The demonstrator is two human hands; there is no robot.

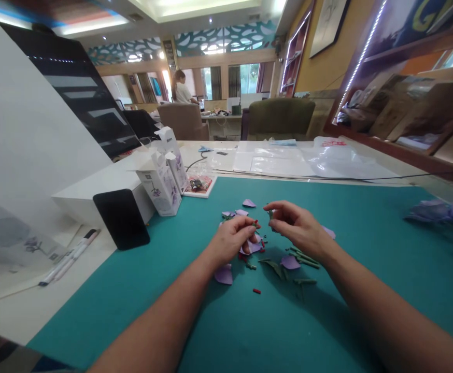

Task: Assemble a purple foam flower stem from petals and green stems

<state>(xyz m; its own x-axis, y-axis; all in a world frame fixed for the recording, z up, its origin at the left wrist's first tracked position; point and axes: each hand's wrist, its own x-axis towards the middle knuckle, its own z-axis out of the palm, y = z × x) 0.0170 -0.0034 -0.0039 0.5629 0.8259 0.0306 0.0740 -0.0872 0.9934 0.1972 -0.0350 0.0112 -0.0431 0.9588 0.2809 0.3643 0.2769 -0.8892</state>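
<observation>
My left hand (pixel 235 237) hovers over a teal mat (pixel 327 311) with its fingers curled and pinched on small red and purple pieces. Close to its right, my right hand (pixel 294 224) pinches a small dark green piece at its fingertips. Around and under both hands lie purple petal pieces (pixel 223 274), several green stem pieces (pixel 306 259) and small red bits (pixel 256 291). What exactly each pinch holds is too small to name.
Two white and purple boxes (pixel 160 184) stand at the mat's left edge, beside a black phone (pixel 121 217) leaning on a white box. A marker (pixel 71 256) lies to the left. Clear plastic sheets (pixel 288 160) lie behind. Purple flowers (pixel 440 212) sit far right. A person sits in the background.
</observation>
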